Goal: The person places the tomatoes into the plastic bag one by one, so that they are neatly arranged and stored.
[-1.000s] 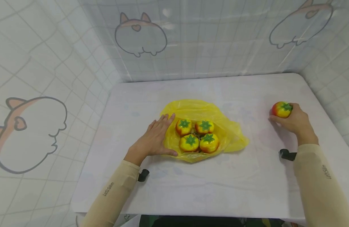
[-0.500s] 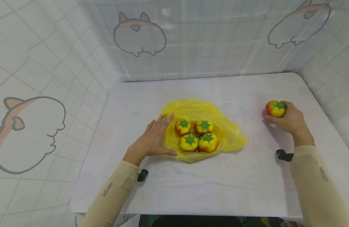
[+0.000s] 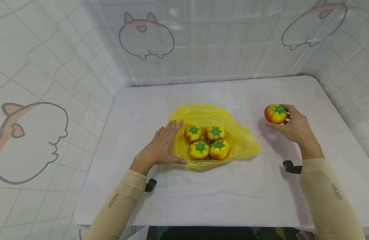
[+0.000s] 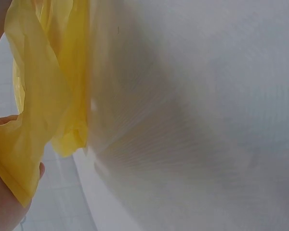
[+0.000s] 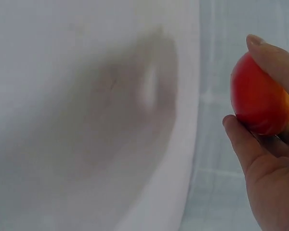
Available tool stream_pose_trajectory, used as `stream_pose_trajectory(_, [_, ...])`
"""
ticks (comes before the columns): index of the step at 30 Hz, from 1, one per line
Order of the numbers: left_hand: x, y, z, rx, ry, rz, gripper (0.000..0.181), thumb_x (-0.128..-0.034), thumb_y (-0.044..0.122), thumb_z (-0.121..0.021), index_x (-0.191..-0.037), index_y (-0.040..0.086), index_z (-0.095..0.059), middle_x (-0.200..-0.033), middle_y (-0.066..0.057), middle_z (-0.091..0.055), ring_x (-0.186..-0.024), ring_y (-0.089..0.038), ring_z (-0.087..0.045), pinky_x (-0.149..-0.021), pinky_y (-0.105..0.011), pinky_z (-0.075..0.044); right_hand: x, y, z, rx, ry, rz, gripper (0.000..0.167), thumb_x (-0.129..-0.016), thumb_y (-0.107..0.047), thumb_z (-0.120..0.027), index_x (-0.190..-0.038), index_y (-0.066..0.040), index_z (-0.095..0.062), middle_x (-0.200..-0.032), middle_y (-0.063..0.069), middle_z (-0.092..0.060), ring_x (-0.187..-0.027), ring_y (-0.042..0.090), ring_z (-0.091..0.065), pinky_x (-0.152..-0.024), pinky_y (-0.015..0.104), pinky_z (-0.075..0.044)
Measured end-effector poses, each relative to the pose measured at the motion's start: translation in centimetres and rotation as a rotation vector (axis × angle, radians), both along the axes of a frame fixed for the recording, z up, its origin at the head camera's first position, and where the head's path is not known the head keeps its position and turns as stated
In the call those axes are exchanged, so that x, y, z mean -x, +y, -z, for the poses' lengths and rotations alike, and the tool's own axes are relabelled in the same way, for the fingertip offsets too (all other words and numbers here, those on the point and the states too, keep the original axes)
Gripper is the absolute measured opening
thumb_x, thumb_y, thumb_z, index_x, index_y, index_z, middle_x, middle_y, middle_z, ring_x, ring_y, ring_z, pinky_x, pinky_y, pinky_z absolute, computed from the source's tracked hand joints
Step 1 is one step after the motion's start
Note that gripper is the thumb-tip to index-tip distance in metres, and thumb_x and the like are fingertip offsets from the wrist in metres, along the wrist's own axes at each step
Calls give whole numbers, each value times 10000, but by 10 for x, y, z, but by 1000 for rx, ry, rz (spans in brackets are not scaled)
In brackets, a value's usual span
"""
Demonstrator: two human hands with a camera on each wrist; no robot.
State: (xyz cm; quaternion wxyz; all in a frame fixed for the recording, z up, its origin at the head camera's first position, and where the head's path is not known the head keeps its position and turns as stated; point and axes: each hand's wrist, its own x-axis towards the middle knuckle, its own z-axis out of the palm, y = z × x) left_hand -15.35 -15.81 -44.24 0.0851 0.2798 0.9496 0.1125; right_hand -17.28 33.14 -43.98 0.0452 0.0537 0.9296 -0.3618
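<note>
In the head view a yellow plastic bag [image 3: 208, 111] lies spread open mid-table. Several tomatoes [image 3: 199, 150], red-yellow with green star-shaped tops, sit grouped inside it. My left hand [image 3: 161, 146] rests along the bag's left rim, fingers straight and thumb spread towards the near edge. The left wrist view shows the bag's side [image 4: 43, 86] hanging over part of that hand. My right hand [image 3: 295, 128] holds another tomato [image 3: 275, 113] between thumb and fingers, right of the bag. The right wrist view shows its smooth red underside [image 5: 260, 96], held above the tabletop.
A pale cloth covers the table [image 3: 232, 196]. White tile-patterned sheets [image 3: 226, 43] with cartoon animal outlines stand behind and at both sides. Small black wrist devices [image 3: 150, 185] project from both sleeves, close above the table.
My right hand has moved left towards the bag with the tomato in its grip, and its shadow now lies farther from it. The left hand and bag have stayed in place.
</note>
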Motion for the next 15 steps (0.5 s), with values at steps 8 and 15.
stream_pose_trajectory(8, [-1,0,1,12,-15,-12,1458,-636,870,-733,-1619,341,205,-1733,-131,-33,-1602,-301,-25,-1258,-597,-117,-14,-37,-15,44,102,-105,1018,-855,-449,-833,-1608,-46,-278,-1567,262,-371,-1351,478,-451,-1060,628,-442])
stream_pose_trajectory(15, [0,0,2,6,0,-2,1455,-642,863,-737,-1620,338,204,-1732,-136,-34,-1602,-308,-33,-1257,-600,-118,-33,-64,-18,93,174,-218,916,-868,-365,-842,-1584,-66,-355,-1513,198,-445,-1336,393,-492,-1041,579,-468])
